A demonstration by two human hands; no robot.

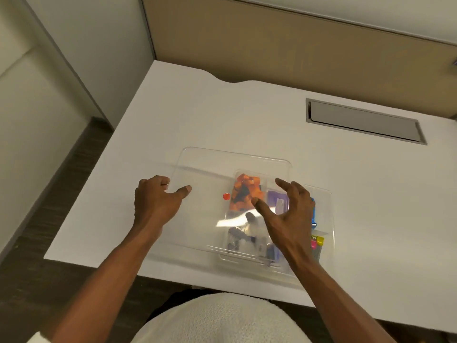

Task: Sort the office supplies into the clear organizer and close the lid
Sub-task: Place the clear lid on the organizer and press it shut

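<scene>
Organizer (329, 209), near front of desk (222, 115): supplies (244, 194) already in its compartments; lid (205, 169) overhead, offset left and unseated; left hand (153, 201) pinches the lid's edge, right hand (289, 211) spread-fingered above, contact unclear; closing remains.

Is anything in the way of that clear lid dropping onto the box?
Possibly: a small red piece sits at the left wall of the organizer, under the lid. Otherwise nothing visible blocks it.
</scene>
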